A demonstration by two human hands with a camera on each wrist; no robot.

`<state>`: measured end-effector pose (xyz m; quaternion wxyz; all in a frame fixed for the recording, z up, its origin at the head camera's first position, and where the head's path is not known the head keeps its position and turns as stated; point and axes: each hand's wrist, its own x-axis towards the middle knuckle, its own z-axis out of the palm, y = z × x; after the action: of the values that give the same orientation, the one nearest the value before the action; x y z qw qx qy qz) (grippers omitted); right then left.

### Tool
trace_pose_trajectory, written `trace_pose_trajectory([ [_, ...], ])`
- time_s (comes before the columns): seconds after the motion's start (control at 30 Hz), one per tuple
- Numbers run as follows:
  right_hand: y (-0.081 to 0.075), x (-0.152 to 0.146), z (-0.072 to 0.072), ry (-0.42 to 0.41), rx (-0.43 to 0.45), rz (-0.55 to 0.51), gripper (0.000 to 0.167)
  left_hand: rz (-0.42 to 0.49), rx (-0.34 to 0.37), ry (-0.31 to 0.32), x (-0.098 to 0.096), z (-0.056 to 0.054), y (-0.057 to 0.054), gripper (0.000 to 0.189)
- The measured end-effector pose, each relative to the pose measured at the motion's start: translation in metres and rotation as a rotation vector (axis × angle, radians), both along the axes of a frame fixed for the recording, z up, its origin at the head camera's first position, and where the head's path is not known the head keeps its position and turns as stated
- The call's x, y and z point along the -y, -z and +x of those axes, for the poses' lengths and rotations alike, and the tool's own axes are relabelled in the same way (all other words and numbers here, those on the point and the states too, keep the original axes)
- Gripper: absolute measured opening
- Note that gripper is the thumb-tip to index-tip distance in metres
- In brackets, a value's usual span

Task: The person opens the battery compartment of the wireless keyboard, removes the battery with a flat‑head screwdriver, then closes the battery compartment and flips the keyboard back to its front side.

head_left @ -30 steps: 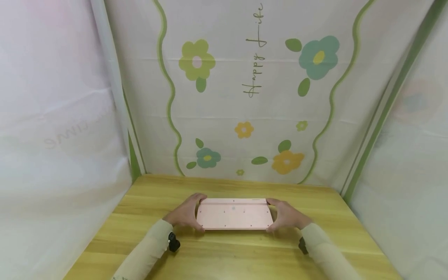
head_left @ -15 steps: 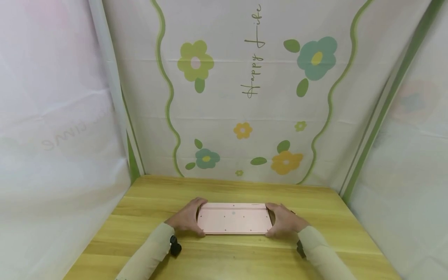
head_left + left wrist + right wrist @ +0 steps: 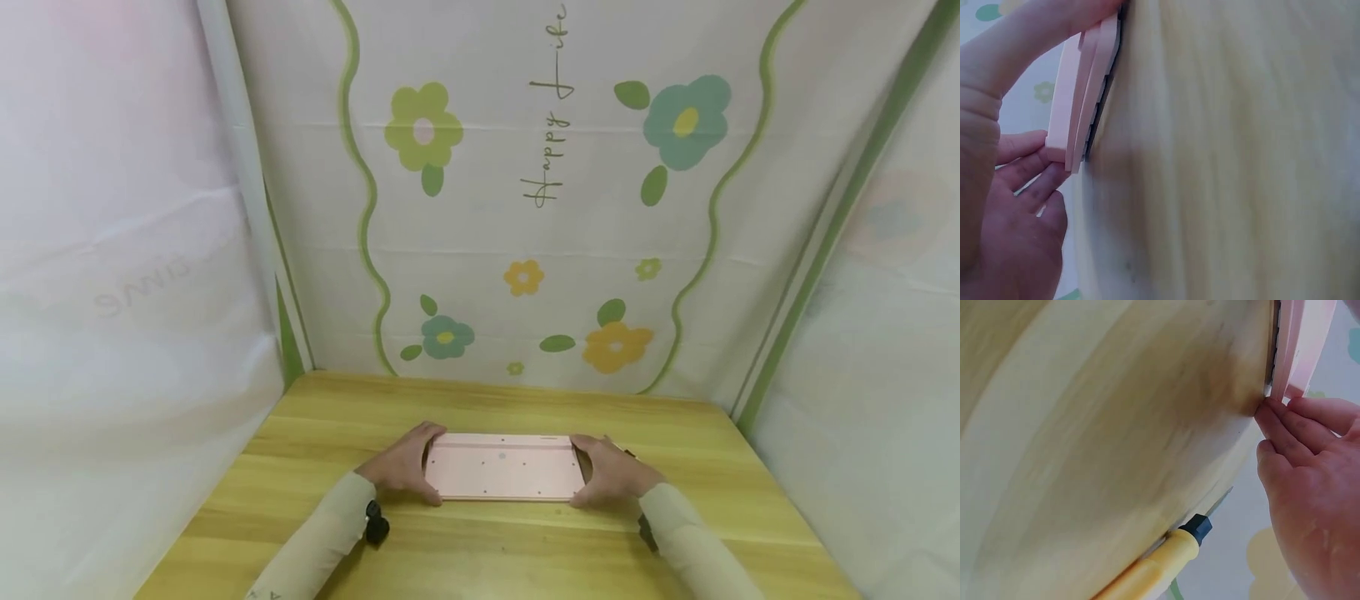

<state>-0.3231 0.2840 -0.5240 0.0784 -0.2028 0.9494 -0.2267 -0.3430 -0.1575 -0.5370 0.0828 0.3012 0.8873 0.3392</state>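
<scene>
A pink keyboard lies underside up, with small dark screw holes or screws dotted over its back. Dark keys show along its lower side, facing the table, in the left wrist view. My left hand grips the left end, thumb at the near corner and fingers at the far one. At the opposite end my right hand holds it the same way. In the right wrist view its fingertips meet the keyboard's edge close over the wood.
A screwdriver with a yellow handle and black collar lies on the wooden table beyond my right hand, mostly hidden in the head view. A flower-printed cloth hangs behind the table; pale cloths hang at both sides.
Both hands have brought the keyboard slightly lower and nearer over the first half second. Since then it has stayed almost still. The screwdriver's tip now shows behind the right hand.
</scene>
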Motion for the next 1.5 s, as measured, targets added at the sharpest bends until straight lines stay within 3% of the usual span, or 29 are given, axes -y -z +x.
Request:
trace_pose_trajectory([
  [0.3, -0.018, -0.003, -0.004, -0.022, -0.018, 0.049, 0.107, 0.030, 0.067, 0.004, 0.010, 0.000, -0.007, 0.122],
  [0.63, -0.038, 0.001, -0.022, -0.169, -0.285, 0.015, 0.057, 0.017, 0.073, 0.018, 0.023, -0.005, -0.005, 0.118],
  [0.8, -0.043, 0.017, -0.031, -0.235, -0.346, 0.020, 0.034, 0.010, 0.080, 0.036, 0.024, -0.007, -0.004, 0.117],
  [1.07, -0.030, 0.035, -0.044, -0.264, -0.301, -0.015, 0.013, -0.001, 0.095, 0.027, 0.021, -0.006, -0.008, 0.117],
  [1.27, -0.023, 0.037, -0.050, -0.234, -0.277, 0.004, 0.012, 0.001, 0.103, 0.024, 0.020, -0.006, -0.008, 0.115],
  [1.5, -0.021, 0.039, -0.054, -0.257, -0.285, 0.017, 0.012, 0.006, 0.115, 0.020, 0.022, -0.005, -0.007, 0.115],
])
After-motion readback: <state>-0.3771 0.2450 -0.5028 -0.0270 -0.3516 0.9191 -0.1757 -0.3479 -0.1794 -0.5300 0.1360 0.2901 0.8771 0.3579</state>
